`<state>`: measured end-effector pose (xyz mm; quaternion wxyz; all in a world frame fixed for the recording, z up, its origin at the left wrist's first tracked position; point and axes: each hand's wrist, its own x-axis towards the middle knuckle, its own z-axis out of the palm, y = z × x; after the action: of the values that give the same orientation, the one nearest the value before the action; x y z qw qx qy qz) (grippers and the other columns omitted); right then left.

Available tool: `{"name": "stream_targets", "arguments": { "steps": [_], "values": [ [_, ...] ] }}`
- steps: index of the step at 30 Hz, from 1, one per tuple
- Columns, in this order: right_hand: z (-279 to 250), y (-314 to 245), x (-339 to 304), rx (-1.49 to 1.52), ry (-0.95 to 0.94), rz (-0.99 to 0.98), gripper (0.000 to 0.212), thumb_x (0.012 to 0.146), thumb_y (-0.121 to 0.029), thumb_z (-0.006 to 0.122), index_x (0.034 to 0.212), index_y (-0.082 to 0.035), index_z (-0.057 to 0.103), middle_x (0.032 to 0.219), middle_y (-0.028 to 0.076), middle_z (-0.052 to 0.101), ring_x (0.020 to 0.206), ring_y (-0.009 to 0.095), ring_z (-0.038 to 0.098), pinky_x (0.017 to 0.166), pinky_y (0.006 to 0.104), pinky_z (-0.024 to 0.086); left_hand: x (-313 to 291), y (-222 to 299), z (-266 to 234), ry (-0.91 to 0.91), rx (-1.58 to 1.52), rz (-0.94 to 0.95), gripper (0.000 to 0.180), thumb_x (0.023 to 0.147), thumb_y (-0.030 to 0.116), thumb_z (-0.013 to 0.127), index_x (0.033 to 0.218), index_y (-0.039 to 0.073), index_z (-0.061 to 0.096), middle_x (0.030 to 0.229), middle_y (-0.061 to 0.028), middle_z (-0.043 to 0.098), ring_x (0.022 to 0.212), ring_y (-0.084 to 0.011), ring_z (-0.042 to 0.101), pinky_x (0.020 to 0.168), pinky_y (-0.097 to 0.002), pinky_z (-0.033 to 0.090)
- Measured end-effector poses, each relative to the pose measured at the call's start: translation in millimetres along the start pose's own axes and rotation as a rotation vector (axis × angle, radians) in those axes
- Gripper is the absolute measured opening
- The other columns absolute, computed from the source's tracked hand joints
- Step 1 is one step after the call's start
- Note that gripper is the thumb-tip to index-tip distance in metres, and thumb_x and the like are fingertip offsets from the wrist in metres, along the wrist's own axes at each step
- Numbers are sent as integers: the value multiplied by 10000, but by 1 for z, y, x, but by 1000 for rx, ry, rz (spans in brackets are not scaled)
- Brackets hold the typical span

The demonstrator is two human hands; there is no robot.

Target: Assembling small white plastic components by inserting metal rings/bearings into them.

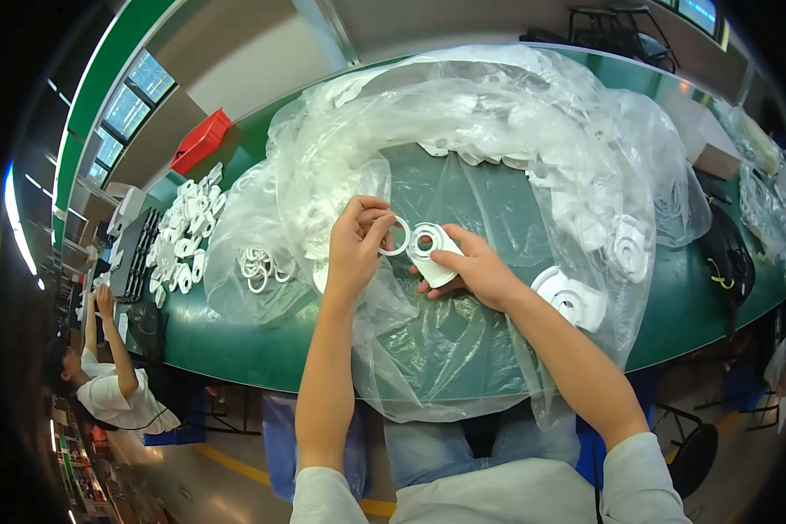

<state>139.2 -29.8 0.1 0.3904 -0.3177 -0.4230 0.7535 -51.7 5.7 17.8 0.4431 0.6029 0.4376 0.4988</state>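
Pale wall [244, 61], dark-framed windows [151, 76] (bluish panes [124, 112]), yellow floor line [231, 464]; the white left streak [17, 218] is probably a lamp.

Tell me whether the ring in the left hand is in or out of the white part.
Out: the left hand holds the ring beside the white part, which the right hand holds; whether they touch, I cannot tell.
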Motion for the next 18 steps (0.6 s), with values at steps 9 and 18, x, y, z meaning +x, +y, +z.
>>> {"name": "stream_targets", "arguments": {
  "steps": [9,18],
  "values": [
    [-1,4,2,-18,-53,-10,461,805,33,454,1261,-9,398,1017,169,621,811,237,661,662,312,561,-6,2,11,44,38,16,93,787,-13,645,879,-24,652,723,-23,619,571,-43,526,509,-168,389],
    [0,0,0,-21,-114,1,513,762,66,443,1266,-17,399,1026,174,620,817,235,660,663,307,556,-6,-2,10,-24,209,286,105,683,21,746,774,51,704,723,5,601,602,-46,486,509,-196,356]
  ]
}}
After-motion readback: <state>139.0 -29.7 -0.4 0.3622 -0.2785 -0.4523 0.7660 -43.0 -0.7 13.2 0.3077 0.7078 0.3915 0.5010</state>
